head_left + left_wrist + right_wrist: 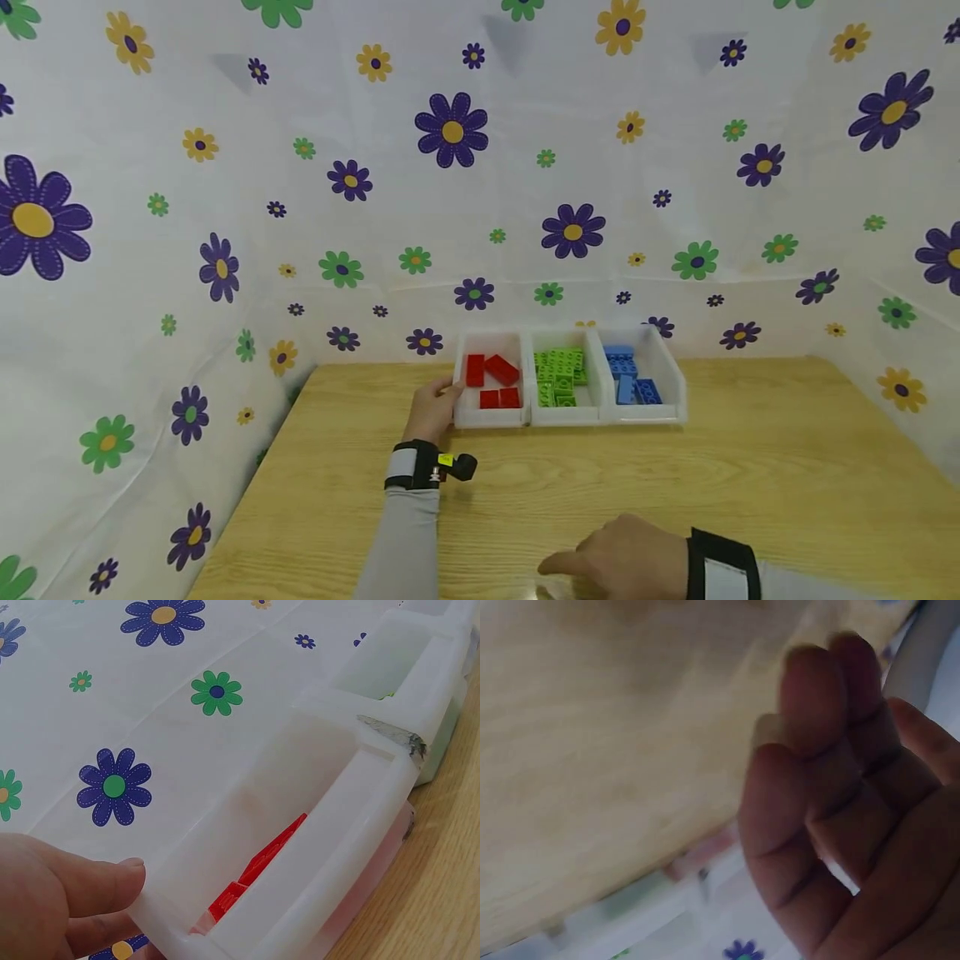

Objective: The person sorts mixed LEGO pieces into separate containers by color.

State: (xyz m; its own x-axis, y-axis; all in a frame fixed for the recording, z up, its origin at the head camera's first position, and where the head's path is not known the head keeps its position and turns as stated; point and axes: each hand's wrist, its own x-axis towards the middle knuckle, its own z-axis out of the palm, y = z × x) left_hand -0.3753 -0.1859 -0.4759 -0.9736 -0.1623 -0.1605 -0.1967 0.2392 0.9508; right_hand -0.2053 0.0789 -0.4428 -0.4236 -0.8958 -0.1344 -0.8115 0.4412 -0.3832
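My left hand (433, 410) is at the left side of a white three-part bin. In the left wrist view its thumb (112, 885) lies at the corner of the left compartment (322, 825), with the other fingers lower, partly hidden by the wall; it grips that end. Red toy bricks (501, 368) lie in this compartment. Green bricks (557, 375) fill part of the middle compartment (588, 407), and blue bricks (626, 390) lie in the right compartment (667, 375). Near the table's front, my right hand (626, 557) hovers with loosely bent fingers, holding nothing.
The bin stands at the back of a wooden table (750, 467), close to a flower-patterned cloth (510, 192) that hangs behind and along both sides. Each wrist wears a black strap (723, 567); a small camera (463, 467) sticks out from the left one.
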